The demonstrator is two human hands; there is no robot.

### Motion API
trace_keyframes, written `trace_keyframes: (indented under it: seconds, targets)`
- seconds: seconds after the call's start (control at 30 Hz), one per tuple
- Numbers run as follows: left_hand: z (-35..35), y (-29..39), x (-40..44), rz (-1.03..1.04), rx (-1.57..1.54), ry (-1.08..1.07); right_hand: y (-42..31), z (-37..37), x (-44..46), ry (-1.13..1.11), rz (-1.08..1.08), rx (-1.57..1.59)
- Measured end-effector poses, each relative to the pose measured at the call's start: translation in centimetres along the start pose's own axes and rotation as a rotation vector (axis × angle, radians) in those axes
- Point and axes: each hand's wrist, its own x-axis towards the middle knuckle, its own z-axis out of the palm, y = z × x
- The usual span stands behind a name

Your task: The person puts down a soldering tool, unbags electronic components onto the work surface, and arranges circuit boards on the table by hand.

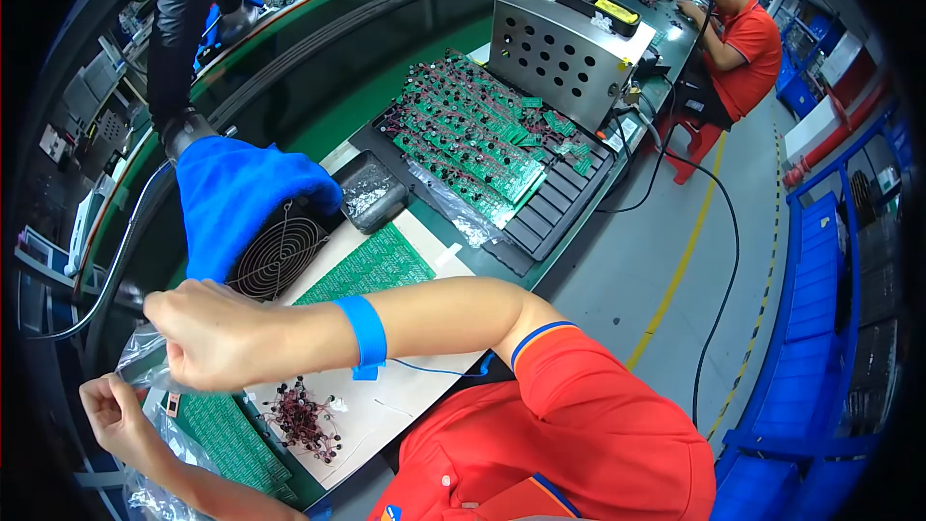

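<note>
My right hand (210,336), with a blue wrist strap (365,333) on its forearm, is a fist at the left side of the bench. Just below it, my left hand (114,413) is closed with curled fingers. Crumpled clear plastic bag (145,345) shows between and behind both hands, and they appear to grip it; the fingertips are partly hidden. More of the film hangs under my left hand, beside green circuit board panels (227,439). A pile of small black parts with dark red wires (301,420) lies right of those panels.
Another green panel (371,265) lies beyond my right forearm. A blue cloth (241,198) covers a duct near a round fan grille (278,253). Behind stand a black box (369,191), a black tray (555,222) of wired boards and a perforated metal box (559,53). A co-worker (743,48) sits at far right.
</note>
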Motion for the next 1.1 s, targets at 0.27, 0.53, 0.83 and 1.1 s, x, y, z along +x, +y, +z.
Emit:
trace_keyframes:
  seconds: [0.27,0.53,0.83,1.1]
  targets:
    - [-1.6,0.7,0.5,0.058,-0.386,-0.377,-1.3,1.2,-0.9,0.209,-0.667,-0.368]
    - [-1.2,1.2,0.6,-0.105,-0.542,-0.383,-2.7,-1.0,-1.7,-0.014,-0.847,-0.385]
    - [3.8,2.9,-1.1,-0.060,-0.495,-0.393,-3.0,-3.6,-0.4,-0.040,-0.487,-0.534]
    - [4.7,-0.4,-5.1,-0.563,-1.317,-0.910,-2.1,-4.8,1.1,0.076,-0.167,-0.184]
